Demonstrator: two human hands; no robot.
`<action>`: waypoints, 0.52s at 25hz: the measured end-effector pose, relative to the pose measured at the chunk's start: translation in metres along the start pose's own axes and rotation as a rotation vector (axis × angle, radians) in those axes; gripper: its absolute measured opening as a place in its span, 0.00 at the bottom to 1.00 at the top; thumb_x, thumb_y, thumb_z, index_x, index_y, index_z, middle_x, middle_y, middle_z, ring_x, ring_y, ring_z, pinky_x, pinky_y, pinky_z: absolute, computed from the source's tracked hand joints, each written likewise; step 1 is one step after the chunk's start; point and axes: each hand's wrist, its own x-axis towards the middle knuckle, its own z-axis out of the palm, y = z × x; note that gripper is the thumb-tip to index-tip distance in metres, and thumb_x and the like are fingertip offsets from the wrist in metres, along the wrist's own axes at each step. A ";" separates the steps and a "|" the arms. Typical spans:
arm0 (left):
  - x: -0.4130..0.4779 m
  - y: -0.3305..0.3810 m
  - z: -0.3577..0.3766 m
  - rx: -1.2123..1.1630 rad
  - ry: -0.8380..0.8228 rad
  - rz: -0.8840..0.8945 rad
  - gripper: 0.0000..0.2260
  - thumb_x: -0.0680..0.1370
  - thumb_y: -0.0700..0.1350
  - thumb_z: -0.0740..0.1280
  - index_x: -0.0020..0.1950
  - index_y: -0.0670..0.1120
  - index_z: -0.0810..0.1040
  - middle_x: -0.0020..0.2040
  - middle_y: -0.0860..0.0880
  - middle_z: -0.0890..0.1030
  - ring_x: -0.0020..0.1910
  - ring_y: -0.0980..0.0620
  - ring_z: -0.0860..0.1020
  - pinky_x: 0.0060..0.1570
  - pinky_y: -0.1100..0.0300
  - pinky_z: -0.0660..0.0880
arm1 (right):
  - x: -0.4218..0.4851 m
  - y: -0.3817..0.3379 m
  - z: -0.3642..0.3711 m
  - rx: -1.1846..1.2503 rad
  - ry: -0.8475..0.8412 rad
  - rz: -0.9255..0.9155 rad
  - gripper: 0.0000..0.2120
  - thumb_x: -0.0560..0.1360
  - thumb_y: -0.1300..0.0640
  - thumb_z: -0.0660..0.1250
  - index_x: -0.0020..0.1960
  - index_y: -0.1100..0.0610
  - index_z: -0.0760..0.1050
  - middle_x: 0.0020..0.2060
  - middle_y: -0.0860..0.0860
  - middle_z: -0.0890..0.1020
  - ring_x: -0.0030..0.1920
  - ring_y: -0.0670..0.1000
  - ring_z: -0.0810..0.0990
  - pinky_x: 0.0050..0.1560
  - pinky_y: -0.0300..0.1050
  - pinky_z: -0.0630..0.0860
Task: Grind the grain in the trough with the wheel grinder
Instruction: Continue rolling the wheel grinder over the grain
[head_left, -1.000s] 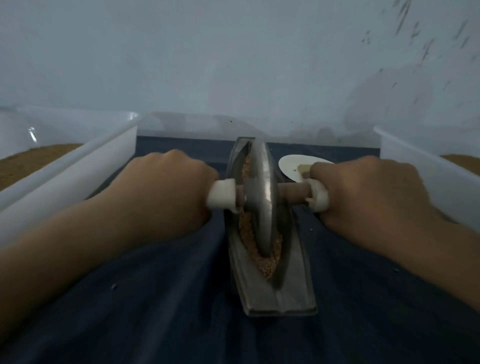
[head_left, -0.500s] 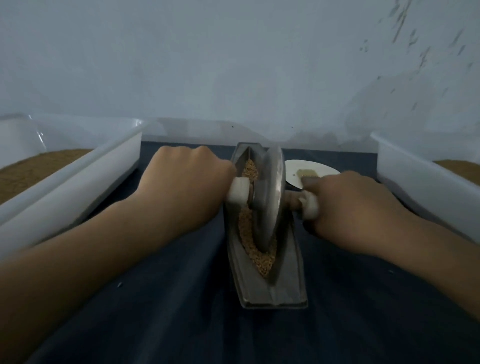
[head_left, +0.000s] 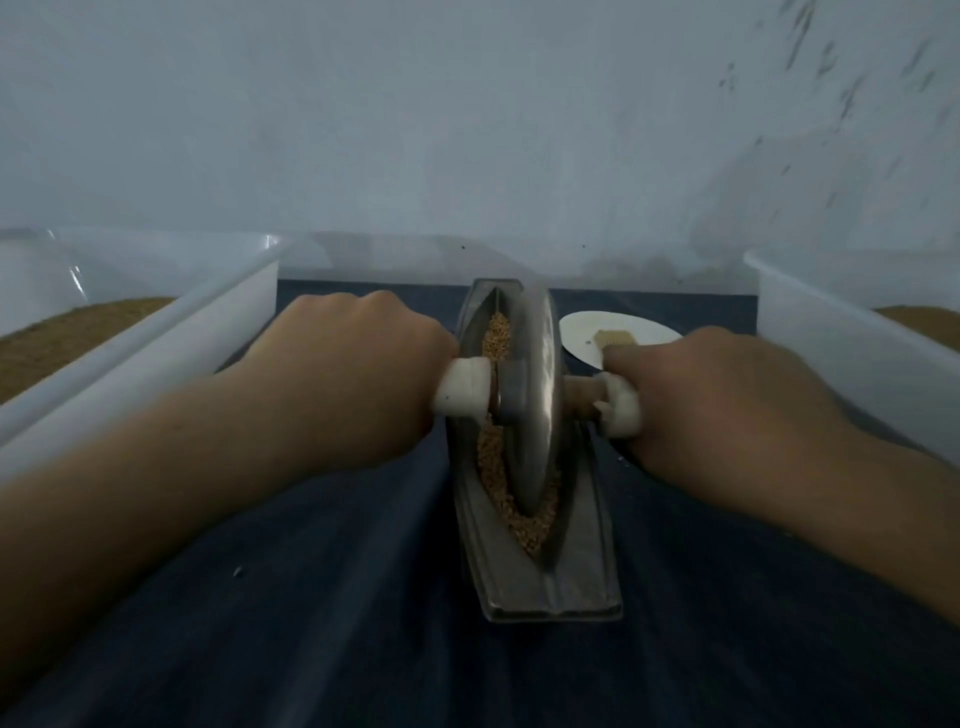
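The metal trough (head_left: 540, 577) lies lengthwise on the dark-covered worktop (head_left: 311, 597), running from 12 to 6 o'clock, presumably so the wheel can roll along it. The wheel grinder (head_left: 535, 405) stands on edge in the channel, about mid-length, tilted slightly out of true. Grain (head_left: 491, 457) lies in the channel, banked at the wheel's 9 o'clock face and heaped toward 6 o'clock; it appears largely whole, so grinding is judged incomplete. The axle runs crosswise with a white collar at each end, which allows even downward load from both sides. The left hand (head_left: 343, 384), at the wheel's 9 o'clock, is curled into a fist round the axle handle, knuckles uppermost. The right hand (head_left: 727, 405), at 3 o'clock, is likewise wrapped round its handle; the fingertips underneath are not visible. A white plate (head_left: 587, 332) carrying a small brush (head_left: 615, 340) sits at 1 o'clock. White bins (head_left: 156, 353) flank the work at 9 and 3 o'clock.
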 end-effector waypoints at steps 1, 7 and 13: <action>0.002 -0.004 -0.001 0.003 -0.024 -0.009 0.11 0.63 0.55 0.65 0.32 0.59 0.61 0.26 0.58 0.62 0.21 0.55 0.65 0.24 0.67 0.55 | 0.002 0.002 0.001 0.003 0.004 -0.004 0.12 0.59 0.42 0.65 0.33 0.45 0.64 0.26 0.40 0.52 0.24 0.42 0.49 0.30 0.32 0.46; 0.063 0.013 0.011 0.060 -0.158 -0.248 0.06 0.77 0.46 0.65 0.52 0.50 0.79 0.43 0.47 0.77 0.43 0.43 0.79 0.36 0.53 0.69 | 0.065 -0.008 0.032 0.148 -0.369 0.273 0.05 0.75 0.49 0.68 0.46 0.48 0.74 0.41 0.49 0.79 0.43 0.57 0.79 0.38 0.46 0.69; -0.002 0.003 0.005 -0.033 -0.014 -0.048 0.04 0.67 0.55 0.64 0.37 0.58 0.69 0.29 0.57 0.62 0.26 0.51 0.65 0.26 0.62 0.60 | 0.008 -0.002 0.004 -0.075 0.062 0.002 0.19 0.59 0.45 0.71 0.33 0.47 0.60 0.25 0.41 0.52 0.26 0.38 0.48 0.27 0.33 0.45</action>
